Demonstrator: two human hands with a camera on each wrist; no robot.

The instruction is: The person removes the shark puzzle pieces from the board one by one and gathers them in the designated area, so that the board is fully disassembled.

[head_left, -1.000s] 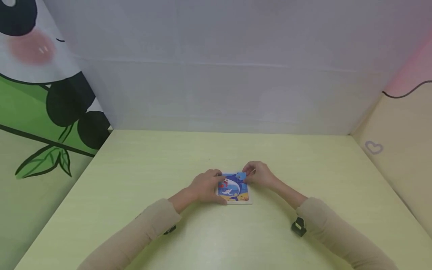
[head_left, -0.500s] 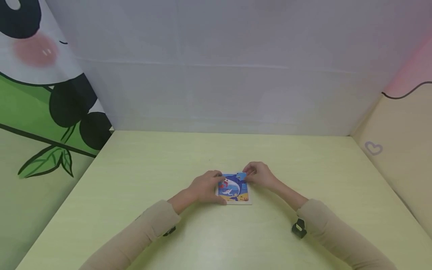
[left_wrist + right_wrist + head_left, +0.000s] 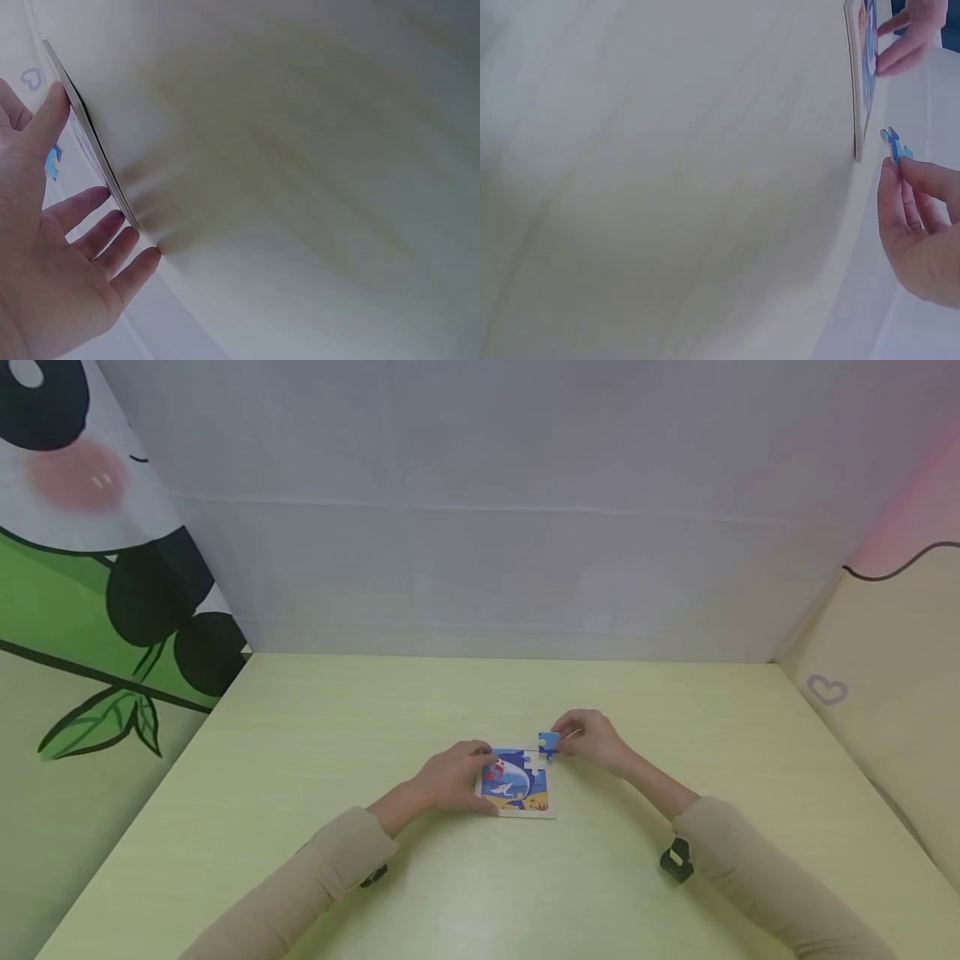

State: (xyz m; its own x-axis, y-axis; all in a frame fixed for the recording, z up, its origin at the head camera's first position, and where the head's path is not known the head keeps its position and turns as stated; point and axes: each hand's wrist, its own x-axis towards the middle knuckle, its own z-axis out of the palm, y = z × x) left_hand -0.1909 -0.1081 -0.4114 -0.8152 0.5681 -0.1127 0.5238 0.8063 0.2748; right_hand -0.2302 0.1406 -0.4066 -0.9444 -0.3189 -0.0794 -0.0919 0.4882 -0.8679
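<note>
A small square jigsaw puzzle (image 3: 513,785) in a pale frame lies on the table, showing a whale over a yellow seabed. At its upper right corner a piece-shaped gap (image 3: 535,760) shows the pale backing. My left hand (image 3: 453,777) holds the frame by its left side, thumb at the near edge and fingers at the far edge; the left wrist view shows the board (image 3: 94,139) edge-on between them. My right hand (image 3: 592,739) pinches a blue puzzle piece (image 3: 548,742) between thumb and fingertip, raised just off that corner. The right wrist view shows this piece (image 3: 895,145) beyond the frame's end.
The pale yellow-green table (image 3: 337,710) reaches back to a grey-white wall panel (image 3: 480,577). Painted side panels flank it, the left with a cartoon figure (image 3: 157,577), the right with a heart outline (image 3: 827,689). Dark devices sit at both wrists, including a right wrist device (image 3: 677,860).
My right hand has lifted the blue corner piece out of the puzzle and moved up and right with it, baring the backing. The left hand stays on the frame.
</note>
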